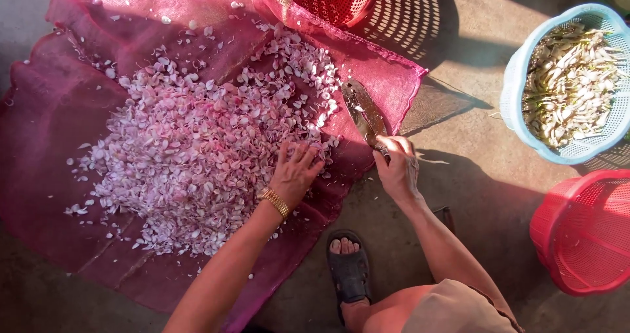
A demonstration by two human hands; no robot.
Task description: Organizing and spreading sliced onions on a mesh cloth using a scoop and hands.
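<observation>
Resting palm-down at frame centre, the left hand (pixel 295 172) lies open on pale pink sliced pieces (pixel 197 149) heaped over red mesh cloth (pixel 52 110); the right hand (pixel 397 169) grips a broad steel knife (pixel 364 113) just right.

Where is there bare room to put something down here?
Bare concrete floor lies between the pink mesh cloth and the pale blue plastic basket. The cloth's left part is bare too. Its middle is crowded with pinkish-white cut pieces.
</observation>
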